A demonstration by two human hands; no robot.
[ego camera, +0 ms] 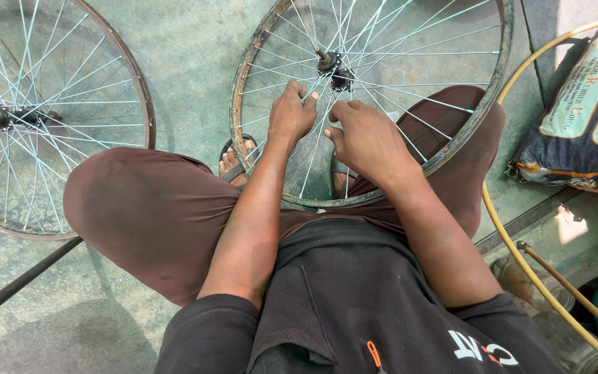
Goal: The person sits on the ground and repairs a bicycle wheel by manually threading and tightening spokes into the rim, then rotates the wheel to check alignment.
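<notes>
Rusty bicycle wheel rim [240,83] stands between the knees — left hand [291,114] and right hand [365,138] both pinch spokes [313,149] just below the hub [331,66], left slightly nearer.

A worn greenish concrete floor [195,62] bears a rusty-rimmed spoked wheel [375,197] standing before the seated person's sandalled feet, a second spoked wheel [57,118] lying flat at left, a dark metal rod [19,284], a yellow hose [513,249] and a printed sack [583,118] at right.
</notes>
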